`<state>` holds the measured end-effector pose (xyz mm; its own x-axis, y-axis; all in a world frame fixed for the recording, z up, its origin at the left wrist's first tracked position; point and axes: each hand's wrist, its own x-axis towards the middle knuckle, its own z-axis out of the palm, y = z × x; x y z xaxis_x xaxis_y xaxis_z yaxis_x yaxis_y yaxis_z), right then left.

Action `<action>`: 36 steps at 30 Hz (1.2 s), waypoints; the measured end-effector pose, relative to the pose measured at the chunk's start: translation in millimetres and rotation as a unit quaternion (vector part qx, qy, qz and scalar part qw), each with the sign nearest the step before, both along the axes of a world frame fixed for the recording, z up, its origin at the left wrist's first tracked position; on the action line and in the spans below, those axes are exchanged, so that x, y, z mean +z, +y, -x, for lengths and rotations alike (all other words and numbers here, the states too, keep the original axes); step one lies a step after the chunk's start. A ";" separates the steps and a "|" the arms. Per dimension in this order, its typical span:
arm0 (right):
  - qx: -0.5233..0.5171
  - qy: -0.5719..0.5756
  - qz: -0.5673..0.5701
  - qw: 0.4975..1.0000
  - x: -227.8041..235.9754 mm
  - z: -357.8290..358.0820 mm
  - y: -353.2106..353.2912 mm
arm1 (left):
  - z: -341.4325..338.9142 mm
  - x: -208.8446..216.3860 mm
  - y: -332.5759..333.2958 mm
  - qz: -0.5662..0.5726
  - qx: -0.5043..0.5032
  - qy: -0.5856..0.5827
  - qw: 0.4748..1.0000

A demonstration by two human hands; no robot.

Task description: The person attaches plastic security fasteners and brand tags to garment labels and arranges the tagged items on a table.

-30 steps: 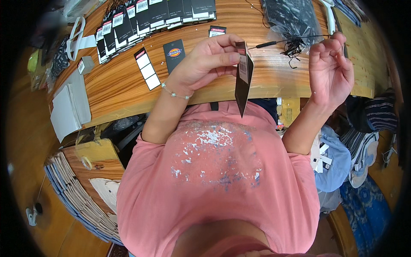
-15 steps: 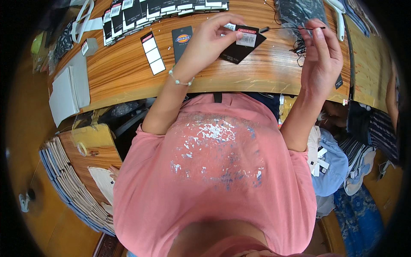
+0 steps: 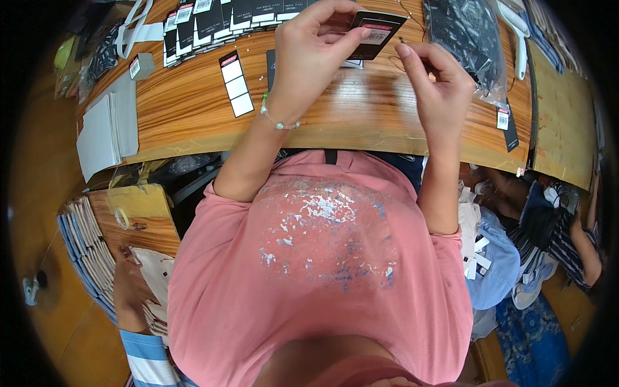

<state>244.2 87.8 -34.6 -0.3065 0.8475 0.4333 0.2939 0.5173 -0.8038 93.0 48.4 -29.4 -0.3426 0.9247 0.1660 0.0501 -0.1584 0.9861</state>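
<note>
Head view: left hand [image 3: 316, 51] grasping a black tag [image 3: 379, 46], thumb pressed on the face, fingers behind. Tag thin, stiff, rectangular, tilted, held above the table [image 3: 180, 129]; pale barcode sticker [image 3: 376, 35] on its front. Right hand [image 3: 445, 90] just beside the tag's right edge, thumb and forefinger bent close together near a short dark cord [image 3: 400, 40]; cannot tell whether they grip it. Table: glossy, streaked wood grain. Left of the hands, an overlapping row of black tags [image 3: 225, 19]; nearer, a narrow strip [image 3: 236, 87] with three white panels. Farther left, small grey box [image 3: 146, 66], flat white sheets [image 3: 100, 138]. Right side: crinkled clear plastic bag [image 3: 461, 39], dark contents; smooth white tool [image 3: 516, 32]
</note>
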 end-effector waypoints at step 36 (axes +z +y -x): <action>0.115 0.207 0.208 0.949 -6.1 15.3 22.9 | 2.3 5.3 6.6 0.000 -0.038 0.165 0.986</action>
<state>228.8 110.8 -40.7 -0.3814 0.9028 0.1986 -0.1735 0.1412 -0.9747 90.7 55.0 -24.1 -0.2003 0.9456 0.2564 0.3568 -0.1733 0.9179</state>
